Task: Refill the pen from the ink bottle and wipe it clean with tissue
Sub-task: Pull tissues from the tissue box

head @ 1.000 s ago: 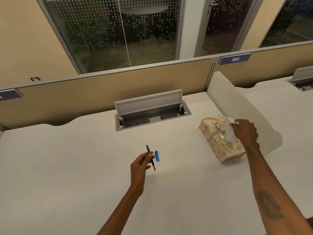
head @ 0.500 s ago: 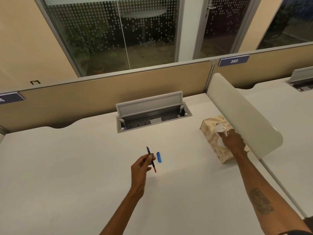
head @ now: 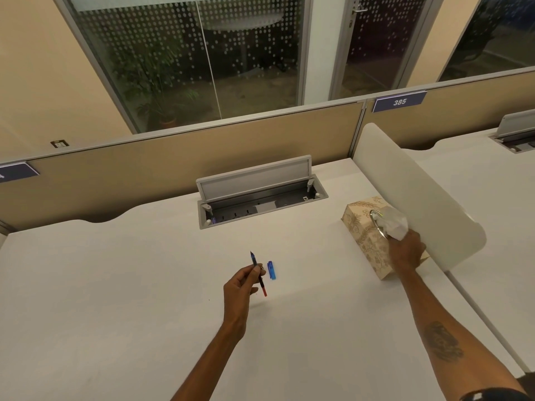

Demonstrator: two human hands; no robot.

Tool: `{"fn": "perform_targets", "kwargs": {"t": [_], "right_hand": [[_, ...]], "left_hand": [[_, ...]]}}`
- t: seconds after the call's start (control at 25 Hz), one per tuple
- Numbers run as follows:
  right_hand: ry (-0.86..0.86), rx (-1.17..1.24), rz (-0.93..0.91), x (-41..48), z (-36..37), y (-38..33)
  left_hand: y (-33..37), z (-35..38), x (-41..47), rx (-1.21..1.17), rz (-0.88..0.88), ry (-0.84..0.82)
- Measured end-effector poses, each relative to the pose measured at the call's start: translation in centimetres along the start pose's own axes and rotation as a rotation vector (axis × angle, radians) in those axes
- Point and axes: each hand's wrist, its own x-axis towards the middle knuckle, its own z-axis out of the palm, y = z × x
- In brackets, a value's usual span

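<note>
My left hand (head: 241, 287) holds a thin pen (head: 258, 273) over the middle of the white desk (head: 115, 299), dark tip pointing away, red end toward me. A small blue cap (head: 271, 270) lies on the desk just right of the pen. At the right stands a beige patterned tissue box (head: 363, 237) with an oval opening. My right hand (head: 405, 251) rests on the box's top and grips a white tissue (head: 392, 222) sticking out of the opening. No ink bottle is in view.
An open cable tray with a raised grey lid (head: 254, 178) is set in the desk behind the pen. A white curved divider (head: 419, 192) stands right behind the tissue box. A tan partition (head: 173, 157) closes the desk's far edge.
My right hand dropped from above the box onto its top, still gripping the tissue, then eased back slightly. The left hand with the pen stayed in place.
</note>
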Motion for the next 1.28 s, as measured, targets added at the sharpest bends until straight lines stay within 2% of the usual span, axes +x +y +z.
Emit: {"fn": "perform_targets", "kwargs": {"t": [0.12,0.4,0.6,1.04,1.16,1.28], "right_hand": [[-0.019,0.143,0.078,0.6,0.0,0.4],[-0.091,0.378,0.126,1.2,-0.1,1.7],[-0.147,0.704,0.159,0.5,-1.5,1.4],[-0.245,1.203,0.291,1.4,-3.5,3.6],[-0.258,1.223,0.293,0.8,-3.5,3.2],[-0.214,1.053,0.21,0.7,-4.1,1.1]], "left_hand": [[-0.2,0.3,0.1,0.003,-0.006,-0.006],[-0.4,1.2,0.1,0.009,-0.012,-0.007],[-0.5,1.2,-0.1,0.007,-0.015,-0.012],[-0.3,1.1,-1.0,-0.008,-0.023,-0.014],[-0.1,1.0,-1.0,0.008,-0.023,-0.024],[0.1,1.0,-1.1,0.015,-0.015,-0.024]]}}
